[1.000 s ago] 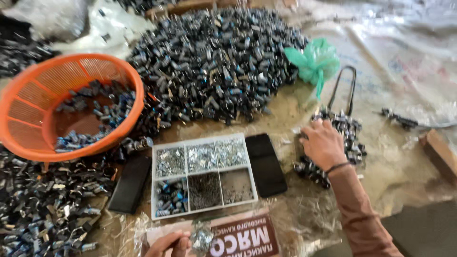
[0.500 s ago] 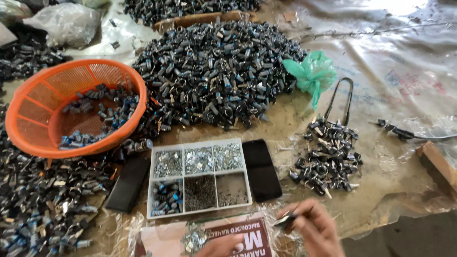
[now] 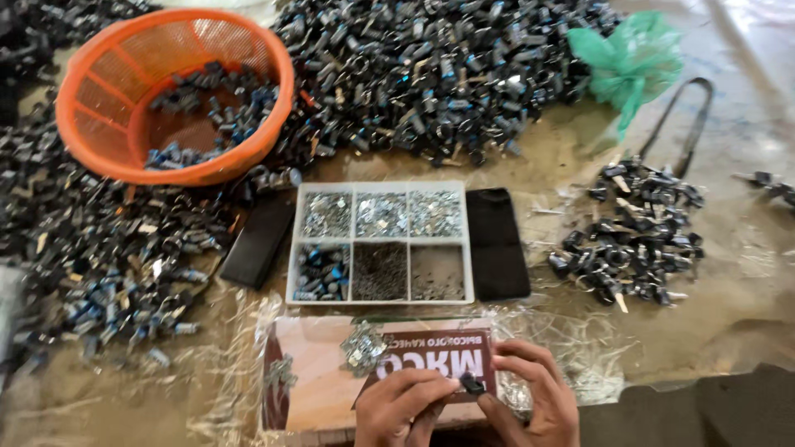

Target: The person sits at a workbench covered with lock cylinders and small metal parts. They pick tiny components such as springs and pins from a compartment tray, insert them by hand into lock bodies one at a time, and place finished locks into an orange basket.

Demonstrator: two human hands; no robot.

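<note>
My left hand [image 3: 404, 406] and my right hand [image 3: 530, 397] meet at the bottom centre, over a flat card board [image 3: 315, 372] with a red-brown label. Between their fingertips they pinch one small dark part [image 3: 473, 385]. A little heap of shiny metal clips [image 3: 363, 345] lies on the board just left of my hands. Right behind the board sits a white compartment tray [image 3: 381, 241] holding silver bits, dark blue parts and fine dark pieces.
An orange mesh basket [image 3: 108, 99] with dark parts stands back left. Big piles of dark parts [image 3: 431, 74] spread across the back and left [image 3: 99, 257]. A smaller pile [image 3: 638, 232] lies right. Two black slabs [image 3: 497, 244] flank the tray. A green bag [image 3: 629, 58] lies back right.
My right hand left the small pile on the right and came back to the board. Both hands now meet on one small dark part.
</note>
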